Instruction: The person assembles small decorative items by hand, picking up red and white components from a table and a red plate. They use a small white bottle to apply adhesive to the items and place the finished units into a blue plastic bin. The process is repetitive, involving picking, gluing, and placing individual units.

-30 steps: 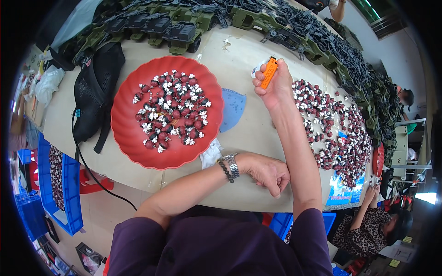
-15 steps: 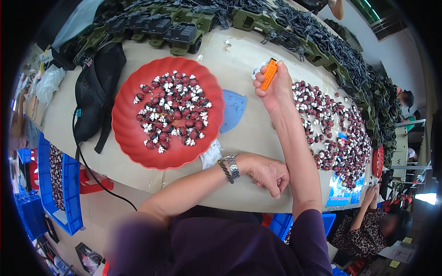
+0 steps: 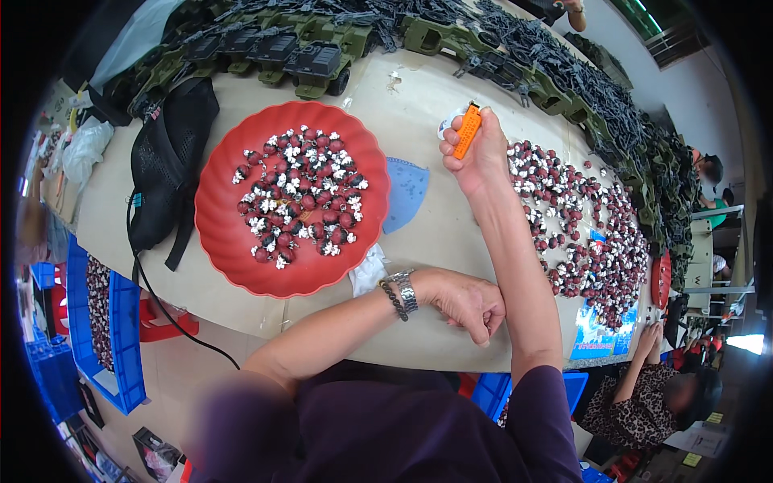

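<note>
My right hand (image 3: 481,153) is closed round a small flat orange object (image 3: 468,133) with a dark tip, shaped like a lighter. I hold it raised above the table, near a round whitish piece (image 3: 444,122) partly hidden behind the fingers. My left hand (image 3: 471,310), with a metal watch (image 3: 404,291) and a beaded bracelet (image 3: 393,299) on its wrist, rests against my right forearm. Its fingers are curled, and nothing shows in them. To the left is a red scalloped basin (image 3: 217,233) holding many dark red and black balls (image 3: 302,185) with white tops.
More such balls (image 3: 612,258) lie spread on the right of the table. Green toy vehicles (image 3: 322,60) and dark parts (image 3: 547,56) line the far edge. A black mesh bag (image 3: 169,153), a blue cloth (image 3: 407,193) and white tissue (image 3: 368,272) lie around the basin. A co-worker (image 3: 644,394) sits at right.
The orange object and my right hand have shifted very slightly left. My left hand keeps its place against the forearm. The basin and the balls look the same.
</note>
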A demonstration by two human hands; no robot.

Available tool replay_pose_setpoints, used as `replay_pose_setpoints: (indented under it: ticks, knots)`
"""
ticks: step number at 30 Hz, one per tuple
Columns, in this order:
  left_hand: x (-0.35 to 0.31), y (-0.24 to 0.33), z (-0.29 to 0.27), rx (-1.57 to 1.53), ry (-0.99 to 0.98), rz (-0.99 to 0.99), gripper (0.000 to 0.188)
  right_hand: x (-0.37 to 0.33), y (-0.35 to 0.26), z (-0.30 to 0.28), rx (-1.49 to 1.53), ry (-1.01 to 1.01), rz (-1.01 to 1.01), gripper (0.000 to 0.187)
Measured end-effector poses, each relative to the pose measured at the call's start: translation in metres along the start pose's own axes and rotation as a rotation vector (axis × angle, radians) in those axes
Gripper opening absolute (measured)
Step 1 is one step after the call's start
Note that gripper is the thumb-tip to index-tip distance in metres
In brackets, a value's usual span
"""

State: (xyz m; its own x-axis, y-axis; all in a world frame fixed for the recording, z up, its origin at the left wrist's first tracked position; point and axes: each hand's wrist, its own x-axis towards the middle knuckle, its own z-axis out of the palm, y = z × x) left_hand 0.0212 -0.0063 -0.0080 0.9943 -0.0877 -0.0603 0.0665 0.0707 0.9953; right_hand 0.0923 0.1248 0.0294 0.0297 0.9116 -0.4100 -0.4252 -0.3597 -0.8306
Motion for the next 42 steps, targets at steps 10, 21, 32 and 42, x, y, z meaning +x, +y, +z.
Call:
replay_pose_setpoints:
  ticks: [10,21,32,42]
  knots:
    - [0.0,0.001,0.0,0.001,-0.003,0.015,0.025,-0.004,0.0,0.001,-0.043,-0.032,0.022,0.046]
    - [-0.001,0.002,-0.001,0.036,-0.012,0.031,0.026,-0.025,0.006,0.015,-0.195,-0.073,0.041,0.047]
    - [0.001,-0.006,0.001,0.012,-0.002,0.073,0.026,-0.006,0.032,0.056,-0.91,-0.167,-0.087,0.049]
    - [0.0,-0.007,0.001,0.031,0.024,0.056,0.026,-0.047,0.009,0.026,-1.12,0.009,-0.584,0.023]
